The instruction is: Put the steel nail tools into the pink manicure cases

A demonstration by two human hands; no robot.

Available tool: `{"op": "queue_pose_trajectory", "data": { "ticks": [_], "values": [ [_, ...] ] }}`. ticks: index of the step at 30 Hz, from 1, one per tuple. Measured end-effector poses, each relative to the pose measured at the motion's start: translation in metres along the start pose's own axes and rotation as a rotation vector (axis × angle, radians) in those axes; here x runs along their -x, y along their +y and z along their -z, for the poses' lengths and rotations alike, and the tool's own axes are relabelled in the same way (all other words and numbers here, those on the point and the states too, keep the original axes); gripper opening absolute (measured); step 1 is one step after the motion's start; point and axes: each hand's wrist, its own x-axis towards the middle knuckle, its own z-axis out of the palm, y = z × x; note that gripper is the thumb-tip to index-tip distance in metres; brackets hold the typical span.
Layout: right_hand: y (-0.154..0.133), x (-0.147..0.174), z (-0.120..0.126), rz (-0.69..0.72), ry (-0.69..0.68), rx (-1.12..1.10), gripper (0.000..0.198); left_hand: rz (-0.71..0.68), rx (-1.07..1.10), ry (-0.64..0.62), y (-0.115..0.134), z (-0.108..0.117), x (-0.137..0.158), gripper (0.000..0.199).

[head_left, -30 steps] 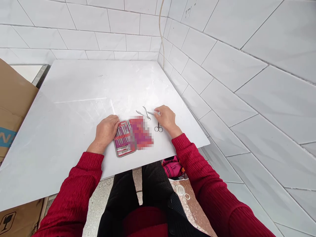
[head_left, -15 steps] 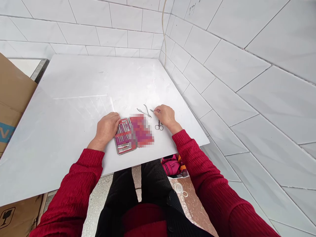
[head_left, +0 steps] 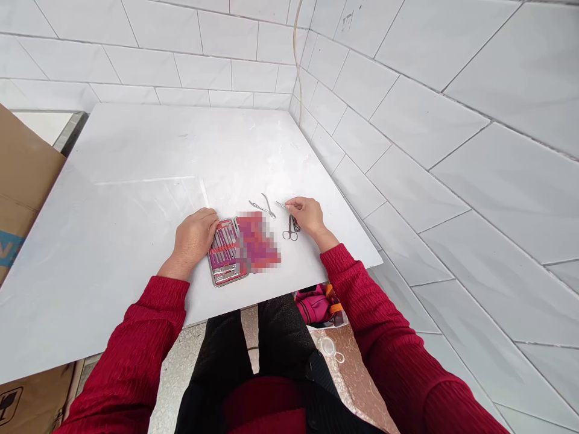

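Note:
A manicure set case [head_left: 231,279] lies opened out on the white table, its left half filled with several slim metal tools under red straps. The right half [head_left: 257,241] is blurred into blocks. My left hand [head_left: 195,236] grips the upper left edge of the case with its fingers together. Beyond the case's right side, my right hand [head_left: 307,216] pinches a slim silver tool [head_left: 281,205], too small to name surely. Small scissors [head_left: 290,231] lie just below that hand, beside a dark metal piece partly covered by it. Cuticle nippers [head_left: 266,207] rest on the table with handles spread.
The white table [head_left: 136,144] reaches a tiled wall at the back and right. Cardboard boxes [head_left: 27,175] stand at the left. Below the front edge are a pink bag [head_left: 314,303] and a small round white object [head_left: 326,346]. A thin cable runs down the corner.
My right hand has shifted slightly right and down with the silver tool, showing more of the tool and the scissors. My left hand stays on the case.

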Motion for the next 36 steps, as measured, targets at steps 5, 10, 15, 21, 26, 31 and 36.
{"op": "queue_pose_trajectory", "data": {
  "ticks": [5,10,15,21,26,31,36],
  "values": [
    [-0.005,0.002,-0.002,0.013,0.005,0.048,0.015,0.003,-0.001,0.012,0.001,0.000,0.001,0.036],
    [-0.017,0.008,-0.007,0.113,0.034,0.280,0.017,-0.018,-0.006,0.018,0.000,0.000,0.001,0.036],
    [-0.037,0.010,-0.016,0.218,-0.008,0.431,0.020,-0.023,-0.006,0.016,0.000,0.000,0.001,0.035],
    [-0.063,0.001,-0.027,0.206,-0.175,0.680,0.023,-0.024,-0.005,0.000,0.001,0.000,0.001,0.035],
    [-0.074,-0.002,-0.030,0.307,-0.247,0.818,0.020,-0.032,0.004,0.000,0.001,0.001,0.002,0.034],
    [-0.069,-0.001,-0.029,0.292,-0.238,0.798,0.018,-0.049,0.008,0.005,0.002,0.002,0.002,0.034],
    [-0.059,-0.002,-0.025,0.175,-0.203,0.620,0.017,-0.047,0.030,0.016,0.000,0.002,0.004,0.034]
  ]
}}
